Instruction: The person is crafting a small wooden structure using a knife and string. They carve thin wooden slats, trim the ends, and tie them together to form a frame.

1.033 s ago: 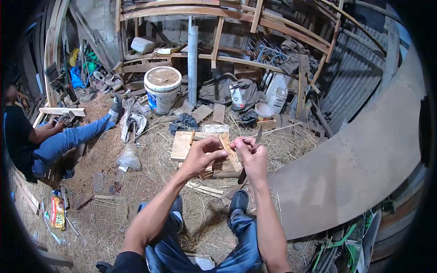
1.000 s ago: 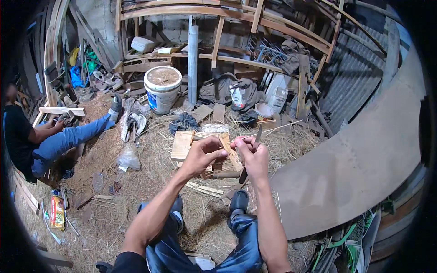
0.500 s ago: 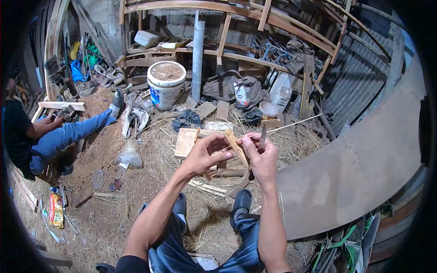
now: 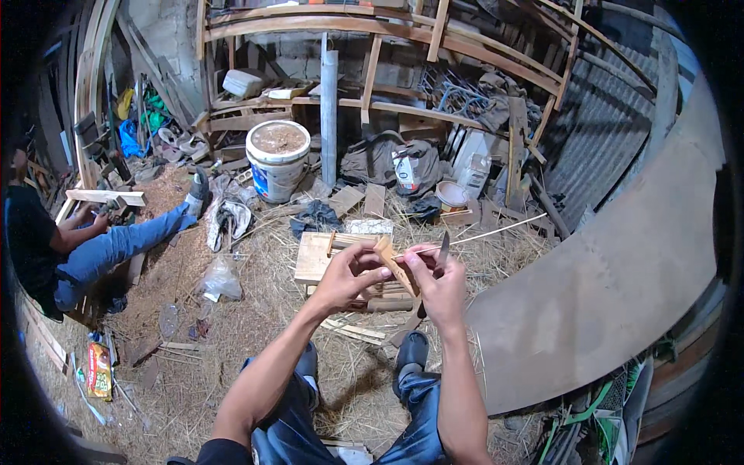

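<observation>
At frame centre, our left grip (image 4: 349, 277) clamps a wooden piece (image 4: 398, 270); our right grip (image 4: 442, 288) clasps a knife (image 4: 444, 249) and a thin strip (image 4: 500, 229), now exposed farther rightward.

Thin strip (image 4: 496, 230) now reaches farther right.

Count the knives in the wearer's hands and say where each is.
1: the knife in the right hand, beside a stick; the knife's middle is hidden. The left hand holds wood.
</observation>
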Motion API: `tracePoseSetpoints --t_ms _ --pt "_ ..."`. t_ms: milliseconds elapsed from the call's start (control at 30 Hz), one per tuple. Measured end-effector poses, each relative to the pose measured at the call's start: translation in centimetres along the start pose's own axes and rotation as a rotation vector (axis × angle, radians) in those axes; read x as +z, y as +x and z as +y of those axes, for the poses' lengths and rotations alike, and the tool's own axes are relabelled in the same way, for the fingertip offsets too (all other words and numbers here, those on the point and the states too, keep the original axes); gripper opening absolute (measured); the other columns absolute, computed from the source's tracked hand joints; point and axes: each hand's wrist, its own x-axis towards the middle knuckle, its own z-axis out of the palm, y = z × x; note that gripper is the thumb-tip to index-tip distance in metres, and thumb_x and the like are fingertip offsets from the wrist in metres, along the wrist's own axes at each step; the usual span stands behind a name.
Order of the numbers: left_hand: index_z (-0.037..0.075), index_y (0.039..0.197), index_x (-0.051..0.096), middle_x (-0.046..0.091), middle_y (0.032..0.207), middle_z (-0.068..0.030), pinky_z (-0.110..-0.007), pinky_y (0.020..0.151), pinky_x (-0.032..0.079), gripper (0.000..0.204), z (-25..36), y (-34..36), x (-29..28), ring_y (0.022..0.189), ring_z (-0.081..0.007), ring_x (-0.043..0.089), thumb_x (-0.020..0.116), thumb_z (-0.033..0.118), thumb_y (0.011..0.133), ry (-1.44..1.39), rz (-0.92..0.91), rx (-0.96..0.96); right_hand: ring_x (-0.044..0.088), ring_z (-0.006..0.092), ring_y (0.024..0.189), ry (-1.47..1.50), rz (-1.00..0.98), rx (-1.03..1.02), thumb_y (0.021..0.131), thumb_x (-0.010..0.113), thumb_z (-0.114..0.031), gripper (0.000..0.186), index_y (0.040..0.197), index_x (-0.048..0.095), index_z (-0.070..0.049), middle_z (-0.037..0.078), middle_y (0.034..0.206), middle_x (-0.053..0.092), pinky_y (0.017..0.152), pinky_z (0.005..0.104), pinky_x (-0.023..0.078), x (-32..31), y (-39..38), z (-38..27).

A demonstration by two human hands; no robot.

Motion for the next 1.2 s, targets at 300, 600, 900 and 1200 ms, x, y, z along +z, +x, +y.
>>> tracePoseSetpoints --t_ms 300,600,900,1200 --pt "-0.001 0.116 0.053 0.061 0.105 -0.0073 -0.028 0.085 0.046 0.04 0.4 -0.3 0.1 0.096 -0.0135 0.057 0.066 0.012 0.081 0.071 -0.035 0.047 0.052 0.0017 0.06 -0.024 0.02 -0.017 0.084 0.061 -0.012 0.012 0.088 0.064 -0.001 0.001 0.073 0.064 0.05 0.0187 0.04 0.2 -0.7 0.3" --pt "-0.001 0.114 0.055 0.062 0.101 -0.0064 -0.027 0.076 0.049 0.038 0.3 -0.2 -0.1 0.09 -0.0122 0.059 0.067 0.01 0.08 0.094 -0.019 0.11 0.06 0.0081 0.071 -0.007 -0.049 0.02 0.085 0.06 -0.01 0.012 0.09 0.062 0.001 0.007 0.082 0.066 0.063 0.0203 0.047 0.3 -0.6 -0.6" --pt "0.0 0.111 0.057 0.064 0.095 -0.005 -0.024 0.072 0.049 0.038 1.3 -0.6 -0.1 0.085 -0.0101 0.059 0.069 0.014 0.078 0.175 0.018 0.101 0.055 0.0041 0.065 -0.146 -0.059 0.021 0.086 0.059 -0.011 0.012 0.089 0.062 0.0 0.005 0.079 0.065 0.058 0.02 0.044 0.4 -0.6 -0.5" --pt "-0.001 0.104 0.058 0.064 0.088 -0.0074 -0.026 0.072 0.049 0.034 -6.4 5.6 -5.1 0.079 -0.0108 0.06 0.069 0.018 0.079 0.609 0.148 0.218 0.056 0.0098 0.057 -0.189 -0.108 0.247 0.089 0.05 -0.016 0.016 0.086 0.055 -0.002 0.005 0.069 0.064 0.053 0.0249 0.043 0.2 4.5 11.2"
